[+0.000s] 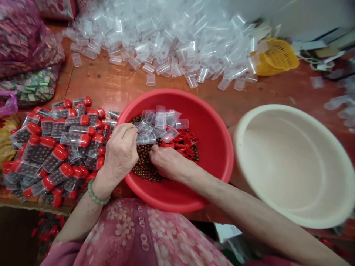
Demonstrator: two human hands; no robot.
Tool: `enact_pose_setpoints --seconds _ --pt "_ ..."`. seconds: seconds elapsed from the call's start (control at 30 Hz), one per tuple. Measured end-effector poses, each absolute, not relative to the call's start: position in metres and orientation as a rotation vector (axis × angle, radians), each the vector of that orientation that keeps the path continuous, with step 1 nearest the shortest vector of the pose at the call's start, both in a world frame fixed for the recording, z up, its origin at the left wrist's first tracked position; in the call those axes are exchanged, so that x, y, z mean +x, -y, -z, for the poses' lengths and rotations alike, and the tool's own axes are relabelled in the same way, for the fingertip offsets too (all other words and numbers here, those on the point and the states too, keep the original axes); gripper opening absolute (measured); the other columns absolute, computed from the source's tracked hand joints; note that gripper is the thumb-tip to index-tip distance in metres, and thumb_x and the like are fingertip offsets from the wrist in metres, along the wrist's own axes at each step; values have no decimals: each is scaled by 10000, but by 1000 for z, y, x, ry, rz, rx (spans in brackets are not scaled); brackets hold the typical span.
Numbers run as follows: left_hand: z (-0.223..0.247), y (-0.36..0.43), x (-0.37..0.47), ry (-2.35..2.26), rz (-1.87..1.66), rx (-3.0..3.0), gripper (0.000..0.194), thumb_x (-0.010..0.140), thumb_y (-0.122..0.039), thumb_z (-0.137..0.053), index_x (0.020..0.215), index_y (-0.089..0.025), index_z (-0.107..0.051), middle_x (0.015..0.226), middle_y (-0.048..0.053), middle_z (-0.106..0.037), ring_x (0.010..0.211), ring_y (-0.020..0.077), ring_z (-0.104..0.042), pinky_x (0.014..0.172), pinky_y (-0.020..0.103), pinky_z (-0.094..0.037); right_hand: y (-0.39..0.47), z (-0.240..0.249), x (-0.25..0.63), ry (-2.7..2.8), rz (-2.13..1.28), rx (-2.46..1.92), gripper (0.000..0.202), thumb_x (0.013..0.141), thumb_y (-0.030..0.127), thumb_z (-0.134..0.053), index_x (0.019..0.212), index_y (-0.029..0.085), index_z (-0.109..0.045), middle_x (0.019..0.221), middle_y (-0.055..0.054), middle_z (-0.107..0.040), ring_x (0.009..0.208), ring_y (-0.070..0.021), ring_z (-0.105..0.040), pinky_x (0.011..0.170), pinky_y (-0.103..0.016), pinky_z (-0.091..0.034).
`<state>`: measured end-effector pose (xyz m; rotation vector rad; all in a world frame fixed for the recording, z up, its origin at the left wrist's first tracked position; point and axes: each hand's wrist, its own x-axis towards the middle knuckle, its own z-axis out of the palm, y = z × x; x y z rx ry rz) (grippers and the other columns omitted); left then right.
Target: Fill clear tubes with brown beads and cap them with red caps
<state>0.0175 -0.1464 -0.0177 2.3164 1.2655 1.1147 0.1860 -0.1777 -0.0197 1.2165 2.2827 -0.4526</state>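
Observation:
Over the left rim of a red basin [213, 147], my left hand [122, 149] has its fingers curled; what they hold, if anything, is hidden. Inside the basin my right hand [165, 159] is closed low over brown beads [144, 171], its fingertips among them and their contents out of sight. Clear plastic tubes [161, 118] lie on the beads just beyond both hands. Red plastic caps [188, 146] are heaped to the right of the tubes. Left of the basin is a pile of bead-filled tubes with red caps [74, 138].
A large heap of clear tubes [166, 40] spreads along the back, with a yellow basket [277, 57] at its right end. A cream basin [288, 166] stands on the right. Bags of small packets [24, 40] sit at the back left.

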Motion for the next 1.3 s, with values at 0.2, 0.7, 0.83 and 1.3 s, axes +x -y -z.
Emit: enact_pose_setpoints --seconds 0.2,0.7,0.83,1.3 --pt "20 146 15 -1268 -1035 2359 240 927 -122 -422 1011 -104 -646 1046 123 -692 1007 213 -623 920 372 -516 167 37 161 -2477 620 1065 308 797 106 -526 1085 60 -625 1042 -186 -652 894 -256 -665 751 -326 -507" --pt "-15 156 -11 -921 -649 1919 505 851 -81 -451 1353 -139 -451 1414 150 -511 1306 224 -501 1113 413 -417 160 8 194 -2496 1916 1419 315 766 154 -592 1081 156 -601 851 -2 -648 711 -126 -583 692 -259 -509" --pt "-16 157 -7 -816 -502 1923 599 845 -196 -568 1411 -111 -392 1446 190 -474 1344 270 -461 1137 471 -377 163 -10 203 -2673 1899 1377 275 816 179 -585 1086 140 -625 1006 -52 -692 924 -161 -637 883 -316 -513" --pt "-14 163 21 -914 -592 1443 270 820 -329 -686 1038 -174 -726 976 49 -747 898 196 -676 855 321 -532 176 -25 244 -2713 1539 1894 199 896 232 -571 1001 174 -730 930 -39 -762 846 -152 -694 801 -263 -521"
